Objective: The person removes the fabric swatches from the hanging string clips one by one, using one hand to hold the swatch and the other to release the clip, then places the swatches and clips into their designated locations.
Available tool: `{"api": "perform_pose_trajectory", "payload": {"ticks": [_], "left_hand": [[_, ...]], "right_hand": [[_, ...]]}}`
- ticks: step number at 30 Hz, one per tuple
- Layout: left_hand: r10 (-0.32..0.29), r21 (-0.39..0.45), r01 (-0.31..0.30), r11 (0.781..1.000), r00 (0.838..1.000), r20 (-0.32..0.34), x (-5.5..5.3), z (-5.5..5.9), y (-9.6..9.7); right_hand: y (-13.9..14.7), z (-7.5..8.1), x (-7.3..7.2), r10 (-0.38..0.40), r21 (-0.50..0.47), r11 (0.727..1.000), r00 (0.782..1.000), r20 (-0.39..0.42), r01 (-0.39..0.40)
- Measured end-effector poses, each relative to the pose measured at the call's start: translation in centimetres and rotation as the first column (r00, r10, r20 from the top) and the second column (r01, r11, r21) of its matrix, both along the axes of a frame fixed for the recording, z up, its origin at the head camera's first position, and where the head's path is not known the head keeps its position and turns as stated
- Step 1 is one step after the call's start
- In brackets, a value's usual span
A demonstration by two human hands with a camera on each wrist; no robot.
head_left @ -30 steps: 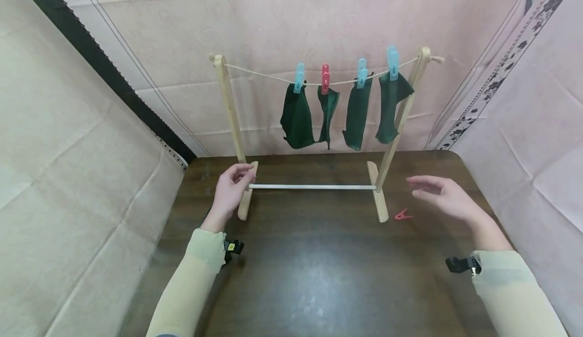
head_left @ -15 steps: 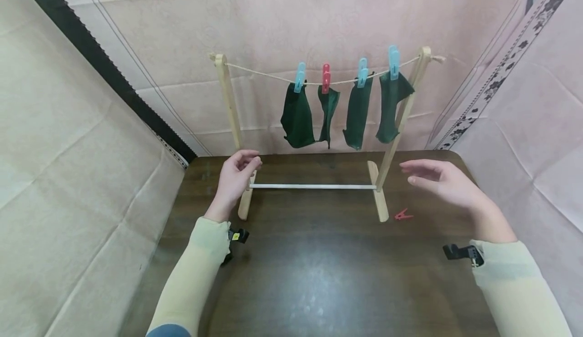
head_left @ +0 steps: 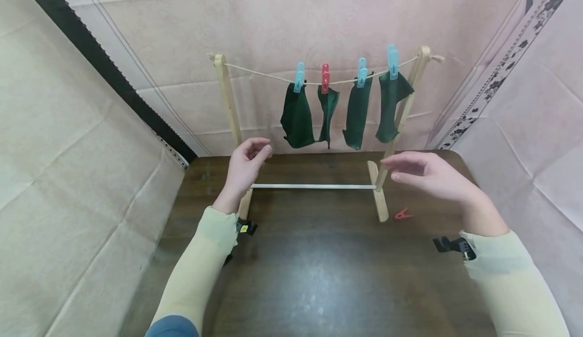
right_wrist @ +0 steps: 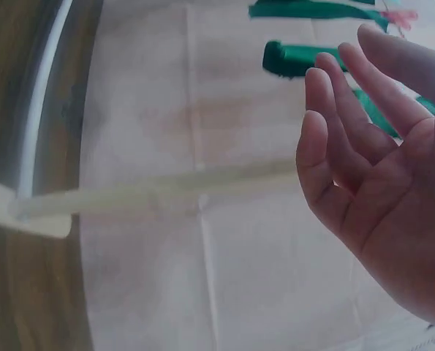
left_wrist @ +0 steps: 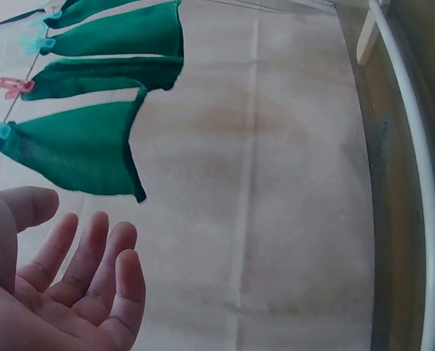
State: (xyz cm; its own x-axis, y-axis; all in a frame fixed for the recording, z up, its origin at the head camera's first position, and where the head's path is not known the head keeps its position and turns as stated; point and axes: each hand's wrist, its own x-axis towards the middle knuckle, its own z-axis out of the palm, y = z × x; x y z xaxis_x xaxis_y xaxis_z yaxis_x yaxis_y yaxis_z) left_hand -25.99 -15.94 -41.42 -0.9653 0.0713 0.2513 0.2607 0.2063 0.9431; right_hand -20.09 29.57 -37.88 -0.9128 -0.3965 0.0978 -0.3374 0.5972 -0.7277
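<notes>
In front of the left post (head_left: 229,101), the left hand (head_left: 246,167) hovers with fingers slackly bent, grasping nothing. From that post a line (head_left: 259,73), probably strung high so fabric hangs clear of the bench (head_left: 309,261), carries four green cloths (head_left: 297,117), held by pegs (head_left: 299,77): blue, red, blue, blue. Near the right post (head_left: 404,112) lies a loose red clip (head_left: 403,215), perhaps a spare; beside that post, the right hand (head_left: 428,175) is likewise relaxed, holding nothing. No writing is legible.
</notes>
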Motion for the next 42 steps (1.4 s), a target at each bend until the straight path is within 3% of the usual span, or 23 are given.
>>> {"api": "perform_pose_trajectory", "payload": {"ticks": [5,14,18,22,29,36,42], "left_hand": [[-0.012,0.042,0.014,0.999,0.999,-0.038,-0.5,0.9,1.0],[-0.026,0.145,0.042,0.989,0.994,-0.111,-1.9,2.6,2.6],[-0.024,0.161,0.048,0.986,0.989,-0.147,-2.7,3.7,3.2],[-0.025,0.175,0.058,0.983,0.982,-0.186,-3.6,4.7,3.9],[-0.044,0.171,0.079,0.982,0.978,-0.202,-4.1,6.0,5.2],[-0.039,0.200,0.076,0.977,0.983,-0.182,-4.2,6.6,5.7],[-0.044,0.225,0.081,0.971,0.985,-0.165,-4.3,7.1,5.9]], "right_hand": [[-2.1,0.9,-0.5,0.091,0.010,0.996,0.996,-0.019,-0.091],[-7.1,3.4,-2.4,0.265,0.044,0.964,0.963,-0.056,-0.263],[-9.3,4.2,-3.5,0.344,0.070,0.938,0.936,-0.077,-0.340],[-11.2,5.6,-4.3,0.409,0.090,0.912,0.897,-0.168,-0.399],[-13.2,9.4,-4.8,0.391,0.070,0.917,0.854,-0.343,-0.392],[-14.5,13.7,-5.4,0.310,0.041,0.946,0.858,-0.410,-0.322],[-15.3,16.8,-6.4,0.226,-0.003,0.964,0.832,-0.506,-0.264]]}}
